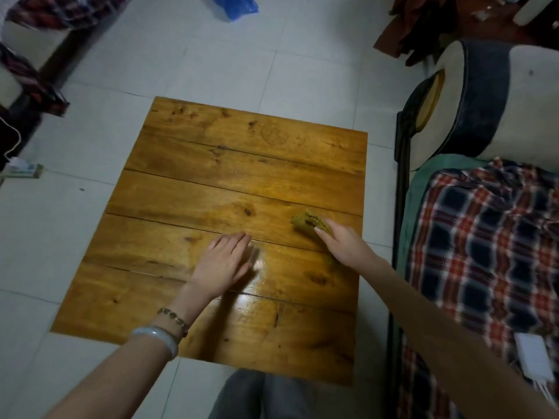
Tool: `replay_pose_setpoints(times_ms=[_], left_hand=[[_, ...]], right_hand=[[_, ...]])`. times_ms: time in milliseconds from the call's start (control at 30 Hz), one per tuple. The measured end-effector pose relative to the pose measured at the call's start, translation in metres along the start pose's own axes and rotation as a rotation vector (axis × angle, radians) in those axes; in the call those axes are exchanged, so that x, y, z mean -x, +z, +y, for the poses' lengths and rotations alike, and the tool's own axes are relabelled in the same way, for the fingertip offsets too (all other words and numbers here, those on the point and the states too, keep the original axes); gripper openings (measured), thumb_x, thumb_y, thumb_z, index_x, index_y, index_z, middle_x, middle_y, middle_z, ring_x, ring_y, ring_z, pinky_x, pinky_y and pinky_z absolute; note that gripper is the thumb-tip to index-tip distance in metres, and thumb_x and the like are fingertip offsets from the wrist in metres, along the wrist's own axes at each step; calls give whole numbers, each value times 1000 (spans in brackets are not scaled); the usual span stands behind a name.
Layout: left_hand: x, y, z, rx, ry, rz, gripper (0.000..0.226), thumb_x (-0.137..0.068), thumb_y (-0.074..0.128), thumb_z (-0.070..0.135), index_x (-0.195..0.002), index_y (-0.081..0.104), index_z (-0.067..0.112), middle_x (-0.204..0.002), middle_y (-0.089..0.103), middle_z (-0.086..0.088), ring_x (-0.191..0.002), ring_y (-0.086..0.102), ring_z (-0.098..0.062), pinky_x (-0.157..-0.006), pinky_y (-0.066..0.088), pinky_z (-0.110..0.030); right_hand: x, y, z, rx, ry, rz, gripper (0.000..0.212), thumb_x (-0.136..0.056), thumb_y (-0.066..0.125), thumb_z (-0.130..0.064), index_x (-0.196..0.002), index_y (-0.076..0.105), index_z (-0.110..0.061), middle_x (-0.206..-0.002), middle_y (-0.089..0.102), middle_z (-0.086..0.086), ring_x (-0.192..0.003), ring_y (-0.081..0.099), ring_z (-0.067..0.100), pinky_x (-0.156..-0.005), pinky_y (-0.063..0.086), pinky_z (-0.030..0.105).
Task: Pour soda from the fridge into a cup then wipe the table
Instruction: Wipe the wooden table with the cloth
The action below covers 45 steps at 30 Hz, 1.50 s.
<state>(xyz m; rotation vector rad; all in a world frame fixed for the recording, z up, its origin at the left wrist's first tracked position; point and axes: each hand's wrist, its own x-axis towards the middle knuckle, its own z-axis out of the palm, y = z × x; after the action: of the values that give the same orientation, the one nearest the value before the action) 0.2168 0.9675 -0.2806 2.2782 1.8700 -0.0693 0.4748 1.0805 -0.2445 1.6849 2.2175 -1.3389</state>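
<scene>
Cloth (305, 223) half beneath right hand (341, 246); blue bag (234, 4) partly beyond top edge.

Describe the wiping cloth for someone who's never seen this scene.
Find the wooden table on the tiled floor. Near its right edge, the cloth sits under the right hand. It is small, bunched, olive-green, the only loose item on the tabletop; the left hand lies flat, empty.

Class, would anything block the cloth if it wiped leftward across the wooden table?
Yes: the left hand lies flat on the table, left of the cloth that the right hand holds. Nothing else visible stands on the boards.
</scene>
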Motion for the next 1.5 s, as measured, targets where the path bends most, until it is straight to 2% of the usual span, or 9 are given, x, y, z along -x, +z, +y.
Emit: replay_pose_setpoints(times_ms=[200, 367, 433, 667, 833, 1000, 1167, 1333, 1500], left_hand=[[19, 65, -8, 6, -42, -119, 66, -86, 33, 51, -126, 53, 3, -123, 60, -13, -111, 57, -27, -98, 44, -42], [20, 106, -12, 48, -58, -117, 70, -89, 31, 55, -137, 42, 6, -137, 51, -12, -126, 48, -26, -107, 34, -42], [16, 113, -14, 66, -79, -113, 73, -88, 30, 56, -140, 38, 5, -141, 46, -13, -130, 44, -27, -109, 31, -44], [14, 125, -26, 30, -133, -185, 90, -81, 28, 72, -147, 25, 12, -153, 25, -14, -141, 24, -31, -113, 23, -51], [14, 128, -29, -7, -120, -216, 91, -79, 28, 75, -147, 27, 14, -152, 29, -14, -140, 28, -31, -113, 19, -49], [13, 124, -32, -18, -99, -223, 90, -79, 29, 73, -147, 28, 15, -151, 31, -12, -139, 30, -30, -112, 12, -47], [14, 124, -36, 18, -100, -244, 90, -80, 31, 73, -150, 17, 19, -156, 20, -8, -143, 19, -25, -114, 10, -49], [13, 125, -35, 9, -113, -274, 92, -79, 29, 74, -151, 8, 20, -157, 11, -7, -144, 8, -22, -114, 1, -45], [12, 123, -31, 47, -142, -296, 93, -77, 31, 72, -151, 5, 21, -158, 10, -8, -144, 6, -22, -114, 4, -48]], right_hand=[[-22, 95, 40, 208, -96, 96, 56, -99, 41, -27, -148, 19, -13, -156, 18, 5, -144, 11, 18, -116, 8, 33], [-12, 176, 74, 474, -197, 101, 57, -85, 44, -27, -139, 40, -7, -145, 37, 20, -137, 29, 35, -114, 20, 49], [-6, 188, 83, 512, -220, 142, 59, -84, 38, -32, -140, 36, -14, -147, 37, 16, -138, 21, 30, -114, 10, 46], [-3, 187, 108, 669, -330, 140, 66, -85, 39, -49, -146, 20, -34, -156, 13, 7, -143, 8, 31, -110, 5, 61], [-43, 175, 90, 741, -317, 143, 72, -77, 36, -50, -146, 18, -37, -155, 20, 10, -141, 14, 34, -107, 9, 69], [-119, 149, 55, 680, -175, 172, 68, -81, 27, -52, -147, 15, -37, -156, 17, 11, -143, 13, 36, -106, 3, 67], [-132, 142, 43, 700, -216, 126, 66, -94, 33, -49, -147, -3, -36, -158, -8, 8, -144, -10, 33, -106, -14, 62], [-53, 187, 67, 727, -493, 23, 79, -81, 53, -49, -148, 15, -32, -156, 9, 8, -144, 5, 32, -108, -2, 66], [-2, 187, 103, 828, -606, -82, 91, -65, 67, -51, -145, 24, -36, -154, 22, 2, -141, 15, 26, -107, 10, 62]])
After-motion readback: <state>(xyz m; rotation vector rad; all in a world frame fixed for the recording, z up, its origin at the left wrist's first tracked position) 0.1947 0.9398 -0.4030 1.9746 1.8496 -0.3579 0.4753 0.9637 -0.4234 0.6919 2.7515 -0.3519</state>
